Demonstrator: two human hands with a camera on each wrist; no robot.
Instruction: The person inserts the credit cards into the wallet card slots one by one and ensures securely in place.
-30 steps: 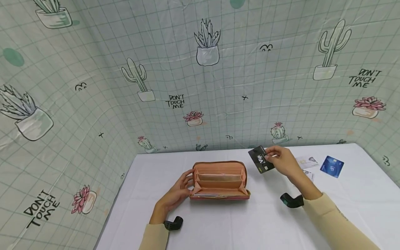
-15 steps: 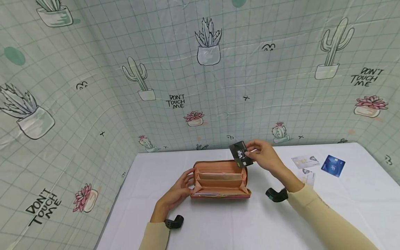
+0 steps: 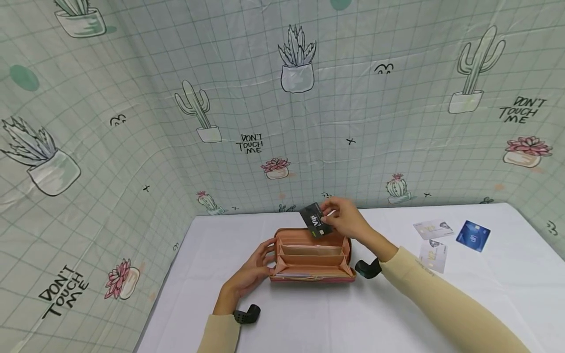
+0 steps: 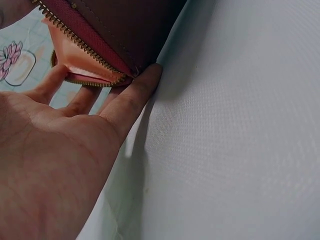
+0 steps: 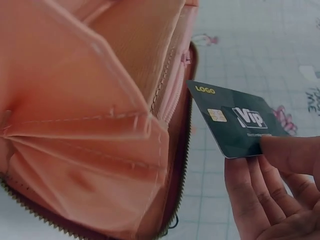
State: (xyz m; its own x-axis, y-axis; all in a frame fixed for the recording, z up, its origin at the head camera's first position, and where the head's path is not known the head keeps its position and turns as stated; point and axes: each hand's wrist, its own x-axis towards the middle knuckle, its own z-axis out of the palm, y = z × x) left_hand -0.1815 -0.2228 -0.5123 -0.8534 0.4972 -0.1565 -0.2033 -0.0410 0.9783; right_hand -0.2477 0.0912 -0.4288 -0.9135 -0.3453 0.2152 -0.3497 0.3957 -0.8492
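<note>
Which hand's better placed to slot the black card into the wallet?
Likely the right hand: it pinches the black card, close to the open wallet. The left hand holds the wallet's left side.

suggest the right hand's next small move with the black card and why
Probably lower the black card into the open wallet, logo corner first: the right hand pinches the card's other end, the right wrist view shows that corner by the wallet's edge but not yet inside, and the left hand holds the wallet's left end.
</note>
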